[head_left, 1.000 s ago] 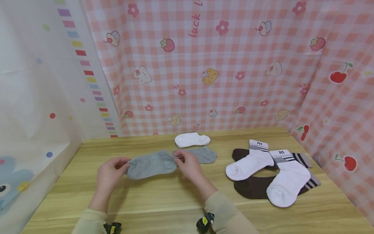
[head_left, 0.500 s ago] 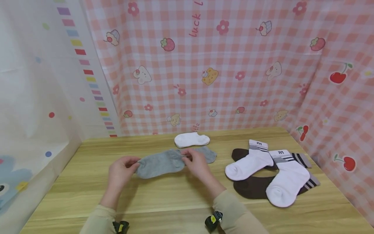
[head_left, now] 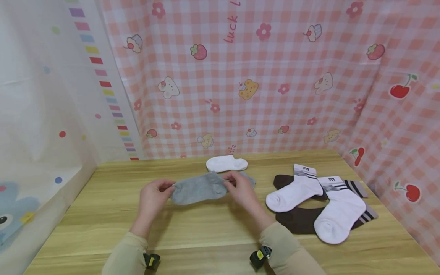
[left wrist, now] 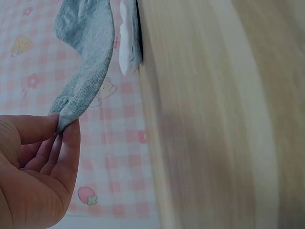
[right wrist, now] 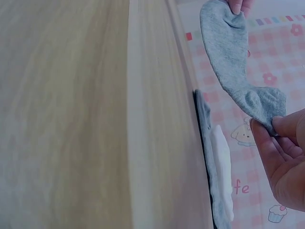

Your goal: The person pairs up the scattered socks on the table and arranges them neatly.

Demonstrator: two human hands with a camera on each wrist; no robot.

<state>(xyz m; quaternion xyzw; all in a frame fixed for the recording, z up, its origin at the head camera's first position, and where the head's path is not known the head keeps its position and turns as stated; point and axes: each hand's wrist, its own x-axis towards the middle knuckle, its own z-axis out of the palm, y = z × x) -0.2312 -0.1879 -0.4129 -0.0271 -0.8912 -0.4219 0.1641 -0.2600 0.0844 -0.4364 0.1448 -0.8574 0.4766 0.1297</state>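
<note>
A grey ankle sock (head_left: 199,188) is stretched between both hands, held above the table. At its left end, the toe, my left hand (head_left: 153,196) pinches the fabric between thumb and fingers. My right hand (head_left: 242,191) pinches the right end, by the heel and cuff. The left wrist view shows the thumb and fingertips gripping the tip of the grey sock (left wrist: 86,71). Behind the right hand a second grey sock (head_left: 248,178) lies on the table, mostly hidden. Just beyond it lies a white low-cut sock (head_left: 225,164).
On the right of the wooden table (head_left: 206,233), two white crew socks (head_left: 340,214) with black stripes lie across dark brown socks (head_left: 297,221) with grey striped cuffs. A pink checked curtain (head_left: 220,114) hangs along the back edge.
Both hands have moved right and slightly away from the body, carrying the held grey sock. It now covers more of the grey sock on the table. The other socks stay put.
</note>
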